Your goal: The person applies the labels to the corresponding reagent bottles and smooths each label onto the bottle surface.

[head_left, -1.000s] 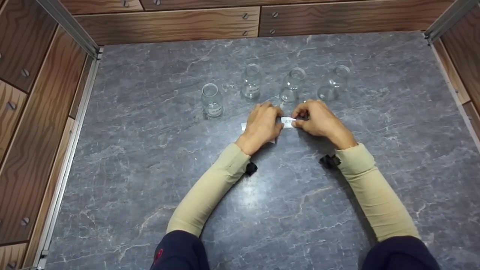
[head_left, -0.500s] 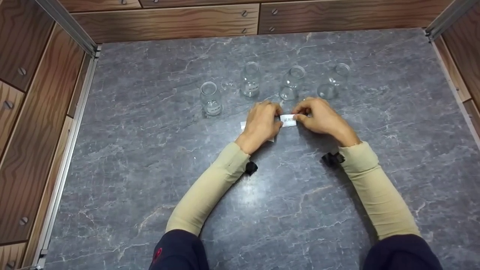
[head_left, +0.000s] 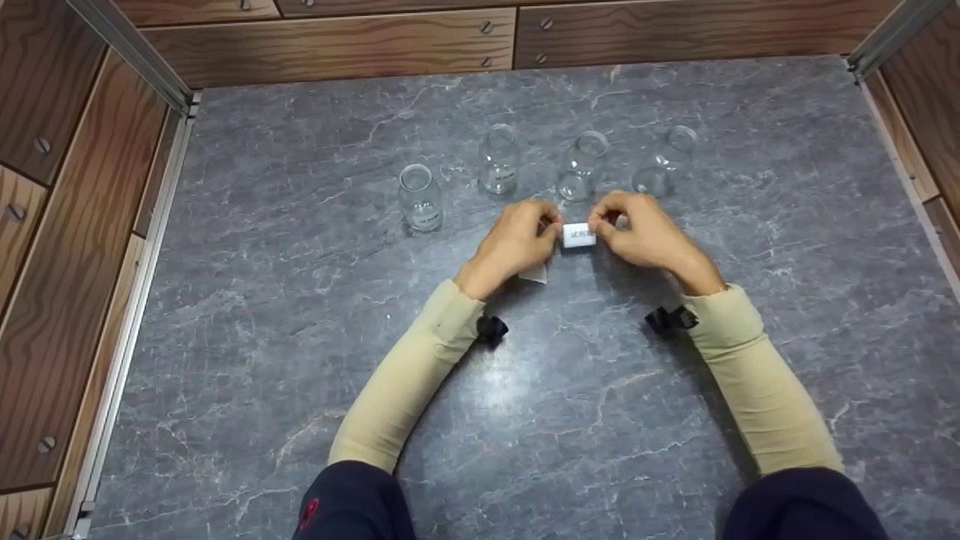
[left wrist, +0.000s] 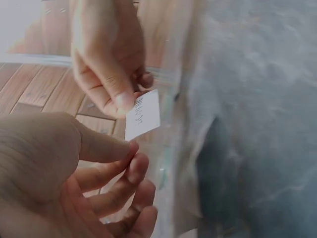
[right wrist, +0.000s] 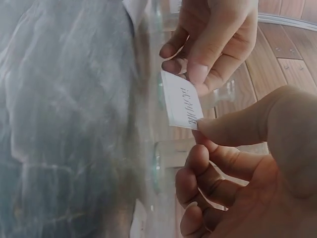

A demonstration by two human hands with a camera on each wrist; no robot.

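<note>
A small white label [head_left: 578, 235] with black print is stretched between the two hands, above the table. My left hand [head_left: 517, 238] pinches its left edge between thumb and finger. My right hand [head_left: 641, 232] pinches the opposite edge the same way. In the right wrist view the label [right wrist: 182, 101] bends slightly, its print facing the camera. Just beyond the hands stands a clear glass bottle [head_left: 583, 169], with no label visible on it. Part of a white paper sheet [head_left: 535, 274] lies on the table below the left hand, mostly hidden by it.
Two more glass bottles, one at far left [head_left: 421, 199] and one beside it [head_left: 499, 161], bear printed white labels. Another bottle [head_left: 666, 161] stands at the right, behind the right hand. Wood-patterned panels [head_left: 330, 49] border the grey marbled table [head_left: 300, 300].
The label has come up with both hands, and its printed face now shows more fully between the fingertips. My left hand has shifted slightly left and its fingers are more bent. The bottles stay put.
</note>
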